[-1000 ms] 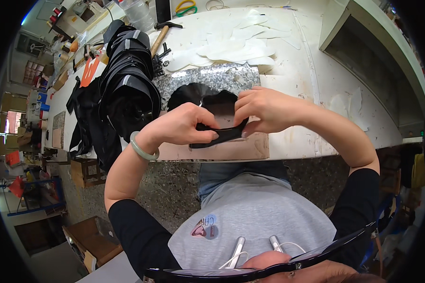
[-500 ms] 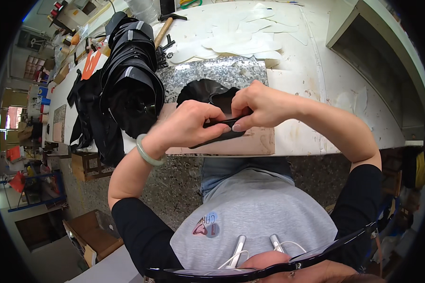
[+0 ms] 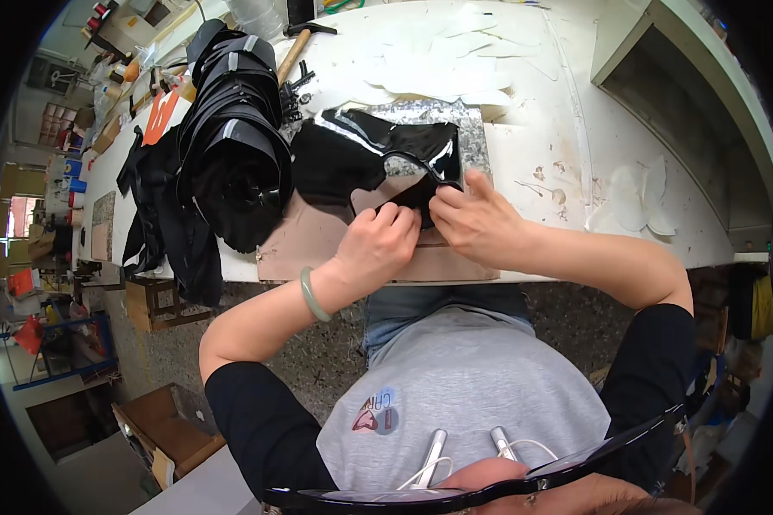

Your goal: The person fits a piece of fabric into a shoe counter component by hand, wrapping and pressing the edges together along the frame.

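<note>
A glossy black sheet piece (image 3: 335, 167) with white strips along parts of its edge lies spread before me, its near edge curved around a gap. My left hand (image 3: 378, 243) has its fingers curled closed on the near part of this piece. Close beside it, my right hand (image 3: 477, 225) pinches the edge near a narrow curved black band, its fingertips partly hidden. Under the piece are a brownish-pink board (image 3: 305, 245) and a speckled grey slab (image 3: 474, 146).
A tall nested stack of black curved pieces (image 3: 236, 129) stands to the left, with loose black strips (image 3: 159, 206) beside it. Behind lie a hammer (image 3: 296, 53), small black clips (image 3: 294, 93) and thin white sheets (image 3: 438, 73). A grey cabinet (image 3: 627, 51) borders the right.
The black piece has been unfolded and spread out flat, showing its white strips. My left hand moved right and slightly nearer; my right hand turned and stays on the edge.
</note>
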The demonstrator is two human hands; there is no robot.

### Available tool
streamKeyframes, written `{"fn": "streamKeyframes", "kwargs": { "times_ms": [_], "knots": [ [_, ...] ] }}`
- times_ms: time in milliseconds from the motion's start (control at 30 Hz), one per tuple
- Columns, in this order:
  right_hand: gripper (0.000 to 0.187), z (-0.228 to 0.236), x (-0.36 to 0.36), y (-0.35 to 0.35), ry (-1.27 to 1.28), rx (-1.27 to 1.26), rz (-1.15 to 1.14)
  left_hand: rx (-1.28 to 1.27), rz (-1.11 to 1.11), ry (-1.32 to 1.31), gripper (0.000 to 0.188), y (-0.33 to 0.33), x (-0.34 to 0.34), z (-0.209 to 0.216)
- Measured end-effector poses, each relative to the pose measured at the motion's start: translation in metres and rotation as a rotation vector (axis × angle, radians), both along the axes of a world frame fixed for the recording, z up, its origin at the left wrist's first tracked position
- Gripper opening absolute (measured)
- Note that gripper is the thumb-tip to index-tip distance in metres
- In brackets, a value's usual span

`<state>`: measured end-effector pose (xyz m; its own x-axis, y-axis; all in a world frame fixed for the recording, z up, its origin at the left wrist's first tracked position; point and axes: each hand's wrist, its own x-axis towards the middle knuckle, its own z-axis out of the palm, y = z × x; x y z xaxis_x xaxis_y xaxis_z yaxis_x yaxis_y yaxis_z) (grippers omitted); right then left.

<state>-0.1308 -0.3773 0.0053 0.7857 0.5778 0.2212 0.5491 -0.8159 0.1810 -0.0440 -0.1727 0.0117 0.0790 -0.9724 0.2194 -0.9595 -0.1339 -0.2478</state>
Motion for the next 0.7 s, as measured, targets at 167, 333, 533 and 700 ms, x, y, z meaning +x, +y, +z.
{"fn": "streamKeyframes", "kwargs": {
  "times_ms": [167,333,533,700],
  "knots": [
    [0.019,-0.004,-0.005,0.002,-0.084,-0.065,-0.08,0.079,0.039,0.014,0.035,-0.009,-0.009,0.004],
    [0.017,-0.004,0.013,-0.002,-0.014,-0.045,-0.159,0.172,0.124,0.065,0.029,-0.017,-0.003,0.007],
    [0.017,0.008,0.021,-0.007,0.142,-0.005,-0.114,0.011,0.071,0.298,0.015,-0.003,0.006,0.04],
    [0.007,0.007,0.015,0.004,0.162,0.216,-0.02,0.101,0.191,0.844,0.027,0.03,0.03,0.051]
  ]
}}
